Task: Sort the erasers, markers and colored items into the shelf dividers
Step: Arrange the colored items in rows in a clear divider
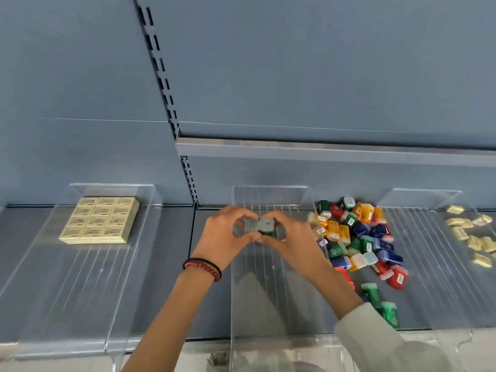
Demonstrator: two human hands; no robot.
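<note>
Above the middle divider, the left hand pinches a green case at its fingertips; the right hand pinches the touching twin case.

Grey shelf carries clear dividers and heaped colored items.

A blue-grey back panel fills most of the view, in soft, even light. A dark post with slots runs down it, leaning a little. Right of the post, the grey edge of an upper shelf sticks out, and under the post lies a flat, dark grey lower shelf.
</note>
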